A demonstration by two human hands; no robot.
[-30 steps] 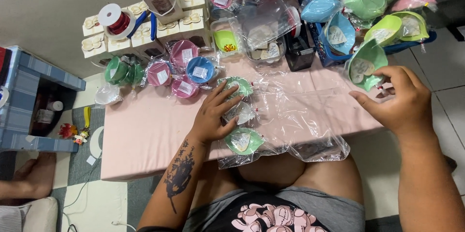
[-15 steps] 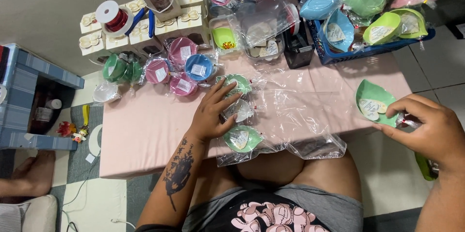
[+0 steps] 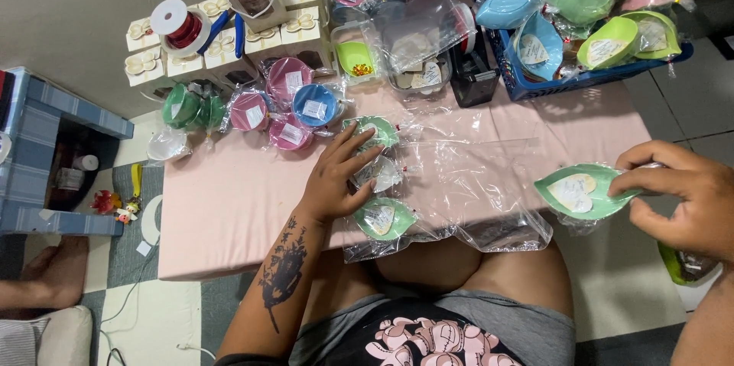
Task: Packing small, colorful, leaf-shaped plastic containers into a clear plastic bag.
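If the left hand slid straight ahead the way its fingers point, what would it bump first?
Probably the green wrapped dish that the left hand already touches with its fingertips; depth beyond is unclear.

Head cam, steep top-down, close over pink table [image 3: 229, 213]

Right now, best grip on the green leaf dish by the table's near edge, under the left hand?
Probably pinch the leaf dish by its pointed right tip, coming from the right. The left hand blocks its left and far side, and its clear wrap lies loose on the pink table, so the thin tip is the freest firm part.
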